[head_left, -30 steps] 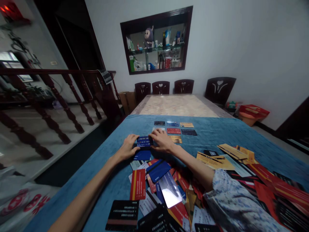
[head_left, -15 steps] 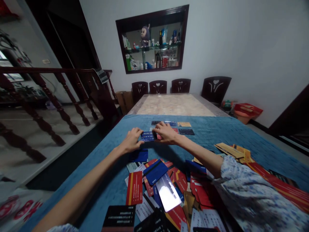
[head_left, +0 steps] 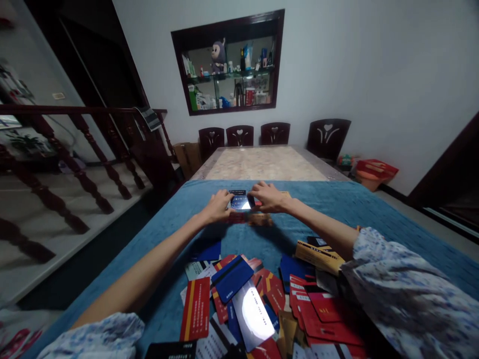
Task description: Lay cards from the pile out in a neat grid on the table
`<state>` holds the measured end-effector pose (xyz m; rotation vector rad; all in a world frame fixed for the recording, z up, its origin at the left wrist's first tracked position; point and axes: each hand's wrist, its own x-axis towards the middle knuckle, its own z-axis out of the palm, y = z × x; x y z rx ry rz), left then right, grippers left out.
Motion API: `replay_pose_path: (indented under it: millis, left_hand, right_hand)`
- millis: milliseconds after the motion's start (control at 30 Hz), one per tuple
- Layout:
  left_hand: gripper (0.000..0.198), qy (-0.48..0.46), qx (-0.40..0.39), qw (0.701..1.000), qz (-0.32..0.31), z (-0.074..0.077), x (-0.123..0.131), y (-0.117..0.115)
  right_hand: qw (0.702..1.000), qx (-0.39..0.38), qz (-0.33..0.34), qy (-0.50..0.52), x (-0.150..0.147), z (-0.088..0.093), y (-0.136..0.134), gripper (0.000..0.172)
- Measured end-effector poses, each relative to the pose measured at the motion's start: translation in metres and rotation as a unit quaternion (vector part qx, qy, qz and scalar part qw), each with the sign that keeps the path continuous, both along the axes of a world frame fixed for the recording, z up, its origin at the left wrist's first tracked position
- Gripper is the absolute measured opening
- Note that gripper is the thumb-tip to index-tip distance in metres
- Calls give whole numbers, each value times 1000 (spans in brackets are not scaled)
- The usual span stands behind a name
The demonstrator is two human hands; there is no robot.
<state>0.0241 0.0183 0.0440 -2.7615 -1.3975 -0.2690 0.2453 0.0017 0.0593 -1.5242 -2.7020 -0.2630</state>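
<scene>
Both my arms reach far forward over the blue cloth (head_left: pixel 337 209). Between them my left hand (head_left: pixel 219 205) and my right hand (head_left: pixel 270 196) pinch a dark blue card (head_left: pixel 240 202) by its two short ends; it catches a glare. The card hovers over the rows of cards (head_left: pixel 258 218) laid out on the cloth, most of them hidden by my hands. Nearer to me lies a loose heap of red, blue, black and yellow cards (head_left: pixel 262 299).
Beyond the cloth the marble table top (head_left: pixel 262 164) shows bare, with several dark chairs (head_left: pixel 239 135) at its far end. A wall niche (head_left: pixel 228 62) holds bottles and a toy. A wooden stair railing (head_left: pixel 93 149) runs on the left. A red bag (head_left: pixel 376 170) sits on the floor at the right.
Both hands have carried the dark blue card away from me, from just beyond the heap to over the far rows of laid-out cards. The camera has tipped forward with the reach.
</scene>
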Motion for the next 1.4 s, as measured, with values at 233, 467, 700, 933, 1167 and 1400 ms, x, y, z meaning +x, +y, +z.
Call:
replay_pose_path:
  millis: [233, 467, 700, 933, 1167, 1400]
  left_hand:
    - [47, -4, -20, 1000, 5, -6, 29, 28]
    - [40, 16, -15, 1000, 15, -9, 54, 54]
    - [41, 28, -16, 999, 17, -14, 72, 76]
    - [39, 41, -26, 999, 18, -24, 83, 93]
    - [36, 52, -35, 998, 13, -33, 89, 103]
    - [32, 66, -49, 997, 11, -36, 94, 115]
  right_hand:
    - [999, -14, -33, -6, 22, -1, 21, 41]
    - [998, -25, -65, -4, 37, -7, 43, 39]
    - [995, -38, -92, -6, 47, -14, 65, 41]
    - [992, -52, -111, -23, 50, -20, 79, 42]
    - [989, -61, -126, -37, 50, -30, 88, 43]
    - [986, -72, -144, -49, 51, -36, 97, 46]
